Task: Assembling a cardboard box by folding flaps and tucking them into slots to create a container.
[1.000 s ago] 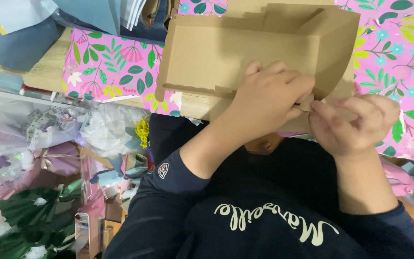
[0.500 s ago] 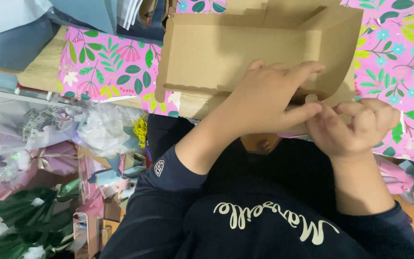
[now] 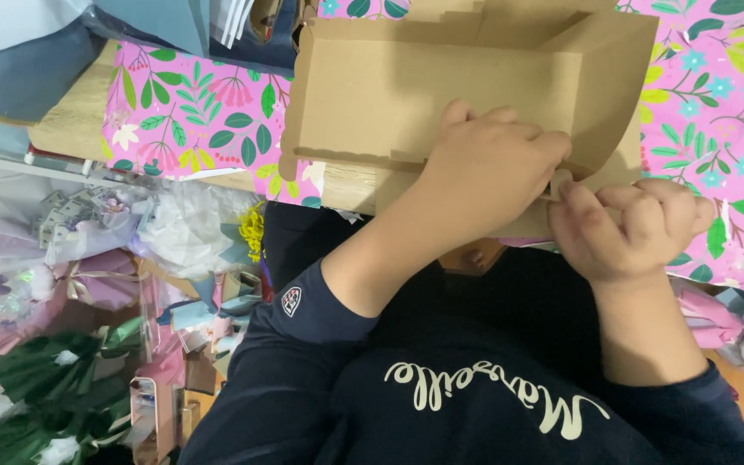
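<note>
Brown cardboard box (image 3: 441, 95) — long axis left-right, left hand (image 3: 492, 172) pressing its flap, right hand (image 3: 630, 228) pinching the edge.

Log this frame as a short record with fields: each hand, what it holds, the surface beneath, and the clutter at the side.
left hand: left hand pressed flat on the brown cardboard box blank, fingers on its lower right edge
right hand: right hand pinching a flap at the same corner
surface: pink floral wrapping paper on a pale wooden table
left side: pink, white and green wrapped bundles
</note>
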